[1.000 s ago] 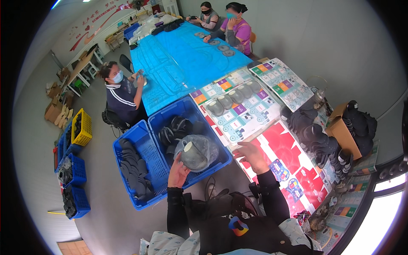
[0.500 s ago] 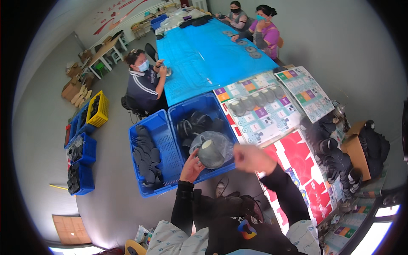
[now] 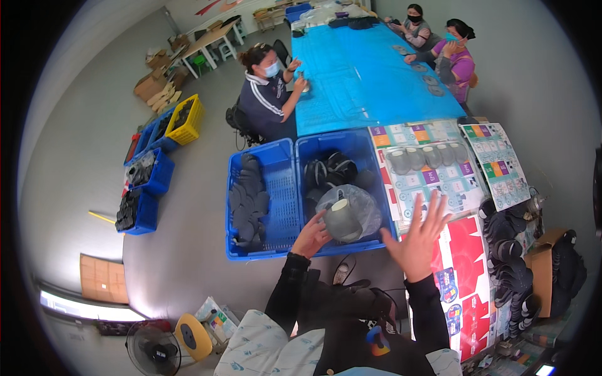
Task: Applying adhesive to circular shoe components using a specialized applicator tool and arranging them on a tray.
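My left hand (image 3: 310,237) grips a grey dome-shaped piece (image 3: 344,225) with a cream patch at its top; the fingers are at its left side. My right hand (image 3: 419,245) is open, its fingers spread, to the right of the piece and above the edge of the board-covered table. Behind the held piece, a clear plastic bag (image 3: 371,212) rests in the right blue basket (image 3: 298,164), over black pieces with pale stripes (image 3: 338,167). A row of several similar grey pieces (image 3: 433,156) lies on the printed boards (image 3: 439,195).
Dark flat pieces (image 3: 248,203) are heaped in the left blue basket (image 3: 286,216). A blue-covered table (image 3: 357,81) extends ahead, with co-workers (image 3: 266,94) seated around it. Black padded pieces (image 3: 511,269) and a cardboard box (image 3: 544,269) stand at the right.
My right hand has opened from a blurred, closed shape and spread its fingers. My left hand still holds the grey piece. The whole view has shifted, with the scene moving right.
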Motion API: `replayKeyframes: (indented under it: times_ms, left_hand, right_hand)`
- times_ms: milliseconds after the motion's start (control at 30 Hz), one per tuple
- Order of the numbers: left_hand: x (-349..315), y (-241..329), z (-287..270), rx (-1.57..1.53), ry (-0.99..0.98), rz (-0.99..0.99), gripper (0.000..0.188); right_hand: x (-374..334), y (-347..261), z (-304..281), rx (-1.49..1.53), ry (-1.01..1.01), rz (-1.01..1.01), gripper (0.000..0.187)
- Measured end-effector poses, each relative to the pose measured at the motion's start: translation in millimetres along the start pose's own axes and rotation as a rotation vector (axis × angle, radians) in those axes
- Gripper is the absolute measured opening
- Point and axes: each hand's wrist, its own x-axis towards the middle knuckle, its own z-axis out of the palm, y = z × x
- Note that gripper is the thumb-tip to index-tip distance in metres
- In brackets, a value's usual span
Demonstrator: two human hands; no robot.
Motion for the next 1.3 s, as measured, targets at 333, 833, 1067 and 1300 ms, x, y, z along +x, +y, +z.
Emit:
replayKeyframes:
  times_ms: [333,833,1067,1300]
  left_hand:
    - [11,-7,15,0.023,0.026,-0.02,0.069]
    - [53,-64,97,0.121,-0.083,-0.137,0.068]
    - [120,-133,145,0.153,-0.073,-0.141,0.05]
    - [246,-257,198,0.162,-0.084,-0.311,0.035]
  right_hand:
    - [-27,30,15,0.056,-0.178,0.111,0.077]
    - [-82,106,-63,0.225,-0.14,0.316,0.047]
    - [-110,156,-113,0.427,-0.155,0.441,0.045]
    - [-137,193,-187,0.932,-0.055,0.688,0.016]
